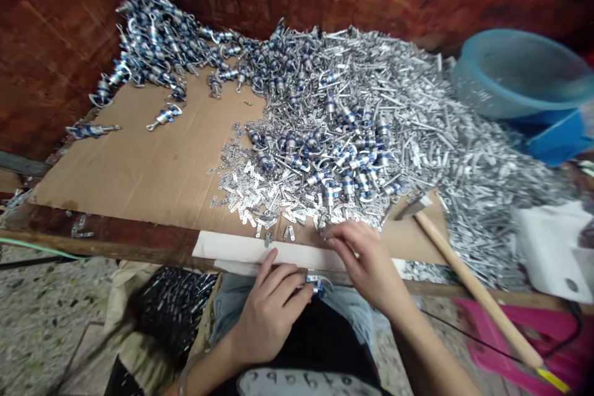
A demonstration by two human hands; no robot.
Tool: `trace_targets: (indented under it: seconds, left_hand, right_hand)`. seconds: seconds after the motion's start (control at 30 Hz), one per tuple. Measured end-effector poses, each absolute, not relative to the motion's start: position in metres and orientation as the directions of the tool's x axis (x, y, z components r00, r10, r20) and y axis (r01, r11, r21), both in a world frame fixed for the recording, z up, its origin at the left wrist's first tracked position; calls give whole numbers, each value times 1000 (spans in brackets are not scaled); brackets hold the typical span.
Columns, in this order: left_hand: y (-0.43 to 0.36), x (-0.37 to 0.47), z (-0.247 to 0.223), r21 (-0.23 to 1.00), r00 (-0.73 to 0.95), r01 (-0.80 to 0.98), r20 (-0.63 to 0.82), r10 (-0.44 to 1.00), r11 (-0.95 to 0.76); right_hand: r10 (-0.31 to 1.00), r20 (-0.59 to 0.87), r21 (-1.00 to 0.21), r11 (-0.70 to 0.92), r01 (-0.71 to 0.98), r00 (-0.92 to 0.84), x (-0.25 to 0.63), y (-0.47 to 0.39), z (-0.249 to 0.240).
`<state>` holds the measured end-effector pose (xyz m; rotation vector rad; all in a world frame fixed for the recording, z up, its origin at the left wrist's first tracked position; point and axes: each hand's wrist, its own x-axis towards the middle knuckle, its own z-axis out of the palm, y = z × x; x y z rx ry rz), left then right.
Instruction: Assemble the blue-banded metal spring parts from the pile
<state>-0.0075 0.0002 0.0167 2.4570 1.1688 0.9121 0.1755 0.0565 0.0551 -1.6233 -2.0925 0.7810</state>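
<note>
My left hand [275, 308] is closed at the table's front edge. Its thumb and fingers grip a blue and silver metal fitting [317, 284] with a curved part, partly hidden by the fingertips. Further right, my right hand [359, 255] is closed in a pinch at the near side of a scatter of small flat metal links [241, 198]. What lies between its fingertips, if anything, is too small to make out. Below both hands runs a white strip [232, 249] along the edge. A few loose links [288, 233] lie just beyond it.
Blue and silver fittings [155, 40] are heaped at the back left on cardboard [139, 161]. Silver metal strips [408, 93] form a large pile on the right. A hammer [473, 284] overhangs the front edge. A blue basin [515, 74] and a white box [547, 253] stand right.
</note>
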Motion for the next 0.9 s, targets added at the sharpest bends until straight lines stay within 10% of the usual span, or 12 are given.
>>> trace_targets:
  seconds: [0.2,0.57,0.73,0.9]
  left_hand:
    - [0,-7,15,490,474,590,433,767,-642]
    - [3,-8,19,498,488,580,421,765,-644]
    - [2,-7,15,510,466,569,446,764,-645]
    - [0,-6,14,545,444,565,431,785,-619]
  right_hand:
    - [898,-154,-633,231,739,-413,175,20,46]
    - [998,-46,-705,-65,706,45,210,43,37]
    - [880,267,-231,-336,913,392,302,54,16]
    - [929,226,-217,-246,945,293,310,49,17]
